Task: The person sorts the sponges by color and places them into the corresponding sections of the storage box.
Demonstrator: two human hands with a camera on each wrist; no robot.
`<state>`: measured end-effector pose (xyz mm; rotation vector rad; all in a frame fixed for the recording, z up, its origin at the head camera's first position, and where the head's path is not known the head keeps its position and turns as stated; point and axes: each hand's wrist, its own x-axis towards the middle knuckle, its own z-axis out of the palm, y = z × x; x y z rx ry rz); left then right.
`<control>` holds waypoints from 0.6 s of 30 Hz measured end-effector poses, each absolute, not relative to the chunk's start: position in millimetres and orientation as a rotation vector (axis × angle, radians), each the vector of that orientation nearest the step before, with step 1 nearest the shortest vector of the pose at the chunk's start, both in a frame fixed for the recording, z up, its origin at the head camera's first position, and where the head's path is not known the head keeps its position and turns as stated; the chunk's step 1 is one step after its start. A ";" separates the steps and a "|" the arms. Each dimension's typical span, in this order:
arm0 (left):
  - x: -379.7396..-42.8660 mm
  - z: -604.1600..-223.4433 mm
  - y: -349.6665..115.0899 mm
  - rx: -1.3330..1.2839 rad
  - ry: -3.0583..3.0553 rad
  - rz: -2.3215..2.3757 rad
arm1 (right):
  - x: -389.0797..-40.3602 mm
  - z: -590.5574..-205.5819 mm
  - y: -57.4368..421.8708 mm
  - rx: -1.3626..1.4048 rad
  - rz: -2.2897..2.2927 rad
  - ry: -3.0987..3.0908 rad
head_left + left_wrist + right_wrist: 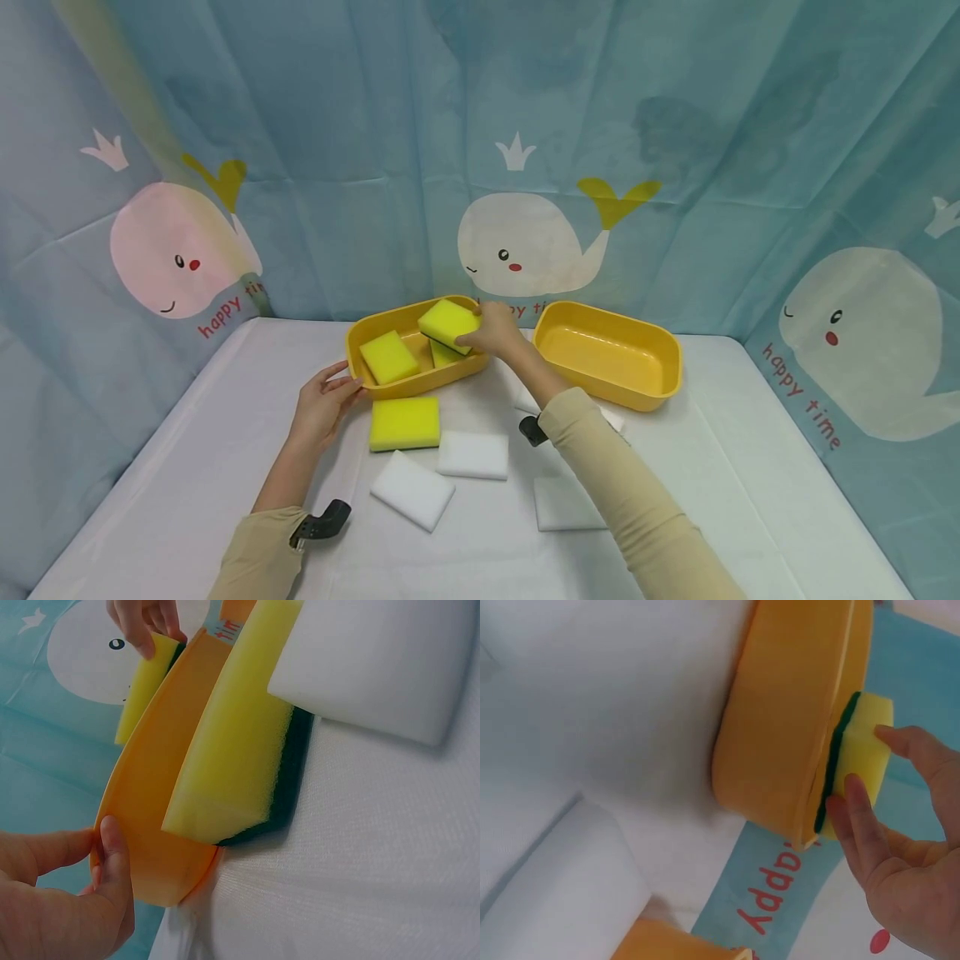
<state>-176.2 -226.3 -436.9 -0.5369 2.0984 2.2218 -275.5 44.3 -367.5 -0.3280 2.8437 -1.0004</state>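
Over the two o'clock part of the left tray (416, 387), the right hand (497, 329) pinched a yellow sponge (448, 322), dark side down, above another sponge (442, 355); whether the two touched could not be told. At the tray's eight o'clock, the left hand (324, 408) gripped it between thumb and fingers. Good handling seemed to call for a light pinch, a level sponge and a steady left hold. On the white-covered table (225, 467), white pads (472, 456) lay toward five o'clock, a second tray (607, 357) stood at three, and a blue whale-print curtain (360, 250) hung at twelve.
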 end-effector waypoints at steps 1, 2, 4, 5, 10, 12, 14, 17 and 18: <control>-176.2 -436.9 -226.5 -0.535 2.098 2.222 | -275.8 -367.9 43.3 -0.318 -0.999 2.842; -176.2 -436.9 -226.6 -0.535 2.096 2.224 | -275.9 -368.4 42.3 -0.308 -0.996 2.841; -176.3 -437.1 -226.5 -0.537 2.095 2.225 | -276.9 -369.6 40.5 -0.288 -0.985 2.843; -176.4 -437.2 -226.5 -0.538 2.095 2.224 | -277.5 -370.1 39.8 -0.280 -0.981 2.846; -176.8 -437.5 -226.1 -0.538 2.101 2.222 | -279.8 -372.4 36.5 -0.257 -0.978 2.853; -176.9 -437.6 -226.1 -0.536 2.104 2.222 | -280.5 -373.3 35.5 -0.251 -0.977 2.856; -176.9 -437.7 -226.2 -0.535 2.106 2.222 | -281.3 -374.1 34.7 -0.250 -0.972 2.863; -177.1 -438.0 -226.6 -0.532 2.110 2.222 | -281.9 -374.8 33.5 -0.249 -0.965 2.870; -177.2 -438.1 -226.7 -0.531 2.111 2.221 | -282.0 -374.8 33.0 -0.251 -0.961 2.872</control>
